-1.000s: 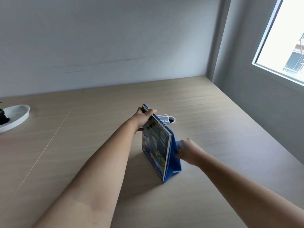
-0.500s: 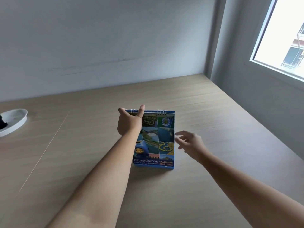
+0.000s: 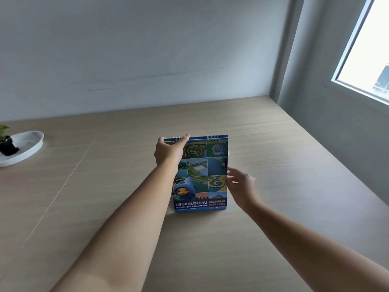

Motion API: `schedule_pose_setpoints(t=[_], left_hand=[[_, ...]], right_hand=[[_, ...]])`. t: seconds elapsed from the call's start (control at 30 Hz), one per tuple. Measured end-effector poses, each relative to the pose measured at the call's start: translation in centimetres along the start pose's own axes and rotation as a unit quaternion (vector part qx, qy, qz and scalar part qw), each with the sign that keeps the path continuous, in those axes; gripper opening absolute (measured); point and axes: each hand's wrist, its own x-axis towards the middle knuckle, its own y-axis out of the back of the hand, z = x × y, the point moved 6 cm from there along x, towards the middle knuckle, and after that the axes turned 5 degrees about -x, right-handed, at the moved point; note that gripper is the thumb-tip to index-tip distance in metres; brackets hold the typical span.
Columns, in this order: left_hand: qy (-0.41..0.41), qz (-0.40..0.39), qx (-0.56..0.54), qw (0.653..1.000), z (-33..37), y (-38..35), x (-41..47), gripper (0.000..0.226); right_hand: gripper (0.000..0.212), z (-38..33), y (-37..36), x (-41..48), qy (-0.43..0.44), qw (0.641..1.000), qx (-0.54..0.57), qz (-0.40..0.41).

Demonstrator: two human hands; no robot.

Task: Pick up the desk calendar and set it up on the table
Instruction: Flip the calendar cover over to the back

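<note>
The thumb (image 3: pixel 185 137) of the left hand (image 3: pixel 168 153) lies along the wire-bound top edge of the desk calendar (image 3: pixel 207 175), with the rest of that hand wrapped over the upper left corner, so the hand is closed on the calendar; the fingers behind the cover are hidden. The fingers (image 3: pixel 231 171) of the right hand (image 3: pixel 242 185) are spread and loose, at the calendar's right edge and holding nothing; whether they touch the edge cannot be told.

The calendar stands upright near the middle of the table (image 3: pixel 273 239), cover facing the wearer, its bottom edge appearing to rest on the wood; the rear stand is out of sight, so its spread cannot be judged. As a judgement, the task is nearly complete: the calendar is up and placed; what remains is to release the left hand and see that it stands unaided.

Legible writing, all on the blue band at the foot of the cover: a line of Thai script; "Royal Irrigation Department" beneath it; "CALENDAR" at right, with "2569 | 2026" below, somewhat blurred. Above the band are a blue hooded mascot and a grid of aerial photographs; a round emblem at upper right is too small to read.

A white dish (image 3: pixel 27 144) holding a small dark-potted plant (image 3: pixel 7 142) sits well apart at the table's far left.
</note>
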Motion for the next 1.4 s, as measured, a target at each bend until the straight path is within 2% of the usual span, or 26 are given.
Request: schedule_pose_setpoints(t=[0.33,0.6,0.7,0.8,0.9,1.0,1.13,1.2,1.27,1.33,1.4], left_hand=[[-0.014,0.014,0.009,1.000,-0.2,-0.2,0.0,0.100],[-0.023,0.016,0.014,1.000,-0.4,0.0,-0.1,0.102],[-0.023,0.019,0.012,0.999,-0.5,0.0,-0.2,0.103],[-0.016,0.016,0.012,1.000,-0.5,0.0,-0.2,0.104],[0.024,-0.014,-0.011,1.000,-0.5,0.1,0.1,0.109],[0.076,-0.092,-0.021,0.993,-0.4,0.4,0.3,0.104],[0.124,-0.214,-0.092,0.964,0.0,1.2,0.5,0.081],[0.124,-0.248,-0.091,0.956,-0.4,1.8,0.6,0.081],[0.108,-0.270,-0.091,0.953,-0.4,2.0,0.3,0.077],[0.100,-0.279,-0.097,0.950,-0.1,2.3,-0.2,0.072],[0.086,-0.281,-0.109,0.950,0.4,2.9,-0.2,0.074]], right_hand=[[0.053,0.4,-0.4,-1.1,-0.032,0.999,0.024,-0.025],[0.052,-0.1,-0.4,-2.4,-0.010,0.999,0.025,-0.025],[0.046,0.1,-0.1,-2.7,-0.021,0.999,0.030,-0.013],[0.023,0.1,0.3,-2.8,-0.039,0.998,0.055,0.001],[0.014,0.0,-0.6,-3.1,-0.062,0.994,0.075,-0.055],[0.017,-0.1,-0.7,-3.7,-0.078,0.990,0.090,-0.080],[0.064,-1.7,1.0,-3.7,-0.051,0.981,0.135,-0.127],[0.072,-3.2,2.6,-3.6,-0.031,0.970,0.174,-0.164],[0.056,-4.9,4.5,-3.4,-0.014,0.953,0.230,-0.194],[0.029,-7.1,6.5,-3.1,0.007,0.942,0.263,-0.208],[0.023,-9.6,8.2,-2.4,0.038,0.932,0.303,-0.194]])
